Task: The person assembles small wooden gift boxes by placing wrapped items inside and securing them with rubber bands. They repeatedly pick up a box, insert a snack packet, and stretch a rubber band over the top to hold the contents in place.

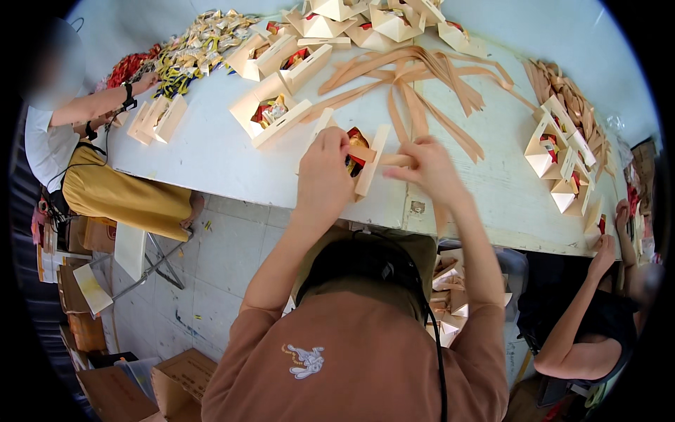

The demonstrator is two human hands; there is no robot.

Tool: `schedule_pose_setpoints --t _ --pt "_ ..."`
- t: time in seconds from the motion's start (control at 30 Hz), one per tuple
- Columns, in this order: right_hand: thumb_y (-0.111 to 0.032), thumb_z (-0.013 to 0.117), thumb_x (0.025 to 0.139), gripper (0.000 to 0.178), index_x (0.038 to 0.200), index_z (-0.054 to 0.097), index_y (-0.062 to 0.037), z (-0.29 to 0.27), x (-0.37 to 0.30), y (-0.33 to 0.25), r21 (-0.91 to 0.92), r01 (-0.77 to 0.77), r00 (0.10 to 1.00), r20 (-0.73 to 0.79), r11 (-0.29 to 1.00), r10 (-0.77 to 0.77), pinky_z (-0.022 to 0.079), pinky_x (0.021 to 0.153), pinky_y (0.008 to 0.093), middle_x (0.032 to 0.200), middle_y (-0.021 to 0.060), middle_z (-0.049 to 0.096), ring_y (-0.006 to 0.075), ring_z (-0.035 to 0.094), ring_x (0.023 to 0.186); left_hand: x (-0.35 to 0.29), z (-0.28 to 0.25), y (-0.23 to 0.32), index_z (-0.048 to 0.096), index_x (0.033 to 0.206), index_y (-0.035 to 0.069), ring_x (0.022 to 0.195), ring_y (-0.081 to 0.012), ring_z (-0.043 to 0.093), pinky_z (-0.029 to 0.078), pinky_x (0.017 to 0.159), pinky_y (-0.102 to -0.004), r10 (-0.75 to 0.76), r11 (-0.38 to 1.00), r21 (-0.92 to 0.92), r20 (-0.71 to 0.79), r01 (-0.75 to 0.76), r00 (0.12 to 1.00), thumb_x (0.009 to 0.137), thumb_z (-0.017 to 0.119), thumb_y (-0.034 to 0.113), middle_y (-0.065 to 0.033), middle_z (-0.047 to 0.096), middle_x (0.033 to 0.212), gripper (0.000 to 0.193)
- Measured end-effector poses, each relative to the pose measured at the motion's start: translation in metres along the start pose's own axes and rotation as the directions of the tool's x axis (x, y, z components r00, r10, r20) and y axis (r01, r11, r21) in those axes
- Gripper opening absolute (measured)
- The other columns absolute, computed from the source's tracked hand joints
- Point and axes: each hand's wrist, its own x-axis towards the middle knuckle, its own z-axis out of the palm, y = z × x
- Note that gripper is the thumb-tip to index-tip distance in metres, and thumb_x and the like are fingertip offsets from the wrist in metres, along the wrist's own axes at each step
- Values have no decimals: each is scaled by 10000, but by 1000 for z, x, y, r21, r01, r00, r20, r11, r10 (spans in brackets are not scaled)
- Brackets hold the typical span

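In front of me on the white table stands a small cream gift box (372, 166) with its top open and a red packet (355, 167) inside. A tan ribbon (391, 160) passes through the box's right wall. My left hand (326, 172) is at the box's left side, thumb and fingers closed on the ribbon's end over the opening. To the right of the box, my right hand (430, 169) pinches the same ribbon, its fingers closed. The lower part of the box's left wall is hidden behind my left hand.
Loose tan ribbons (420, 77) fan out beyond my hands. Filled cream boxes (273, 109) stand to the left and far back, with more boxes (548, 151) at the right. Small wrapped packets (200, 49) are heaped far left. Co-workers (105, 148) sit at both sides.
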Motion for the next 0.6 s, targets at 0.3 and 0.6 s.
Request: schedule_pose_setpoints --t 0.3,0.6 --pt "-169 749 827 145 806 649 -65 -81 -4 141 -449 -308 934 23 839 355 406 930 430 783 105 658 276 623 807 0 -44 -59 555 993 3 821 -245 643 500 717 -394 -179 980 -117 -147 163 973 934 563 -23 -117 632 927 65" --pt "-102 664 878 334 1203 616 -40 -29 43 -52 71 101 995 -30 992 -99 418 1051 483 1215 171 604 338 588 1124 -16 -10 -63 583 1005 -9 905 -143 636 557 806 -294 -365 688 -592 218 420 905 988 555 42 -61 640 980 61"
